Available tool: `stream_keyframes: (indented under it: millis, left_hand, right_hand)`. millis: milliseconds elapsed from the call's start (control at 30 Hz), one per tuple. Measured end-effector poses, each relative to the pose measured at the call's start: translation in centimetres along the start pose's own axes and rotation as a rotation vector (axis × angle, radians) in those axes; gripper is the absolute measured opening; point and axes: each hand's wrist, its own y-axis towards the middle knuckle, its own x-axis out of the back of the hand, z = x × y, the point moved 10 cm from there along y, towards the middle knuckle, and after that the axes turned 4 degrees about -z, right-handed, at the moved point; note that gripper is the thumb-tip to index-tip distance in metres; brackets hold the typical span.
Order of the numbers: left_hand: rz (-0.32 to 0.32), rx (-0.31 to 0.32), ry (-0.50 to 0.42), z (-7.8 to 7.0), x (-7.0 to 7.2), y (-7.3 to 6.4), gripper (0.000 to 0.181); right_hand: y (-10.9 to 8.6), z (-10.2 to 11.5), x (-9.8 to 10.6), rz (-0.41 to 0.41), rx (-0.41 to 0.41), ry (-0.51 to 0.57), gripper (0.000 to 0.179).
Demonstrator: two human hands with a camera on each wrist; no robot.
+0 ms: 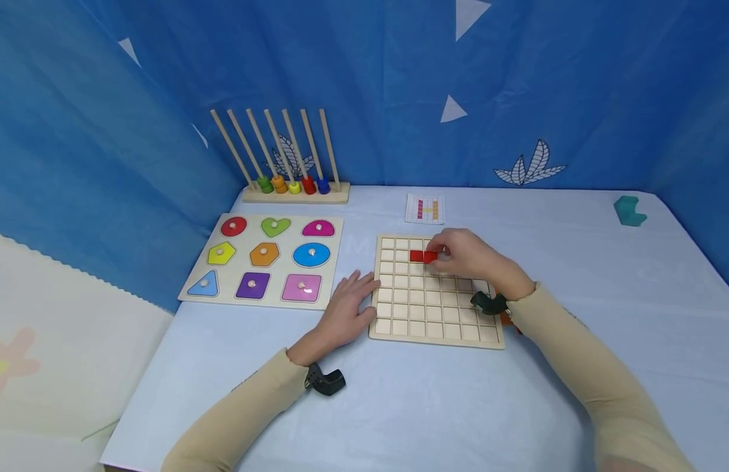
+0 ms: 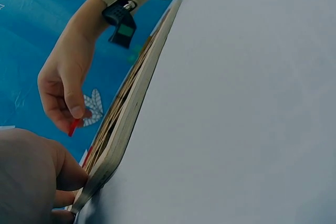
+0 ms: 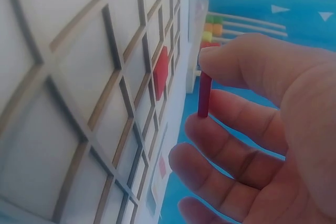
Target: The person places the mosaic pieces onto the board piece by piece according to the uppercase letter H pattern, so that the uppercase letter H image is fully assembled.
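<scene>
A wooden grid board (image 1: 423, 339) with square cells lies on the table, one red square tile (image 1: 416, 255) in a cell of its upper part. Between thumb and fingers my right hand (image 1: 467, 254) pinches a second red tile (image 3: 205, 95). In the right wrist view that tile is clear of the board, held on edge beside the placed one (image 3: 161, 73). My left hand (image 1: 348, 308) rests at the board's left side, fingertips touching its frame. The left wrist view shows those fingers (image 2: 71, 169) right at the board's corner.
Behind the board lies a small pattern card (image 1: 425, 210). To the left are a shape puzzle (image 1: 282, 288) with knobbed pieces and a peg stand (image 1: 296, 196) with coloured beads. A teal piece (image 1: 629, 211) sits far right. Something orange (image 1: 506, 319) shows under the right wrist.
</scene>
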Motion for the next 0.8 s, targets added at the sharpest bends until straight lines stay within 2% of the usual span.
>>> stream_keyframes:
  millis: [800]
  left_hand:
    - [-0.006, 0.005, -0.005, 0.1, 0.0, -0.1, 0.053]
  right_hand:
    - [0.4, 0.8, -1.5, 0.002, 0.052, -0.017, 0.028]
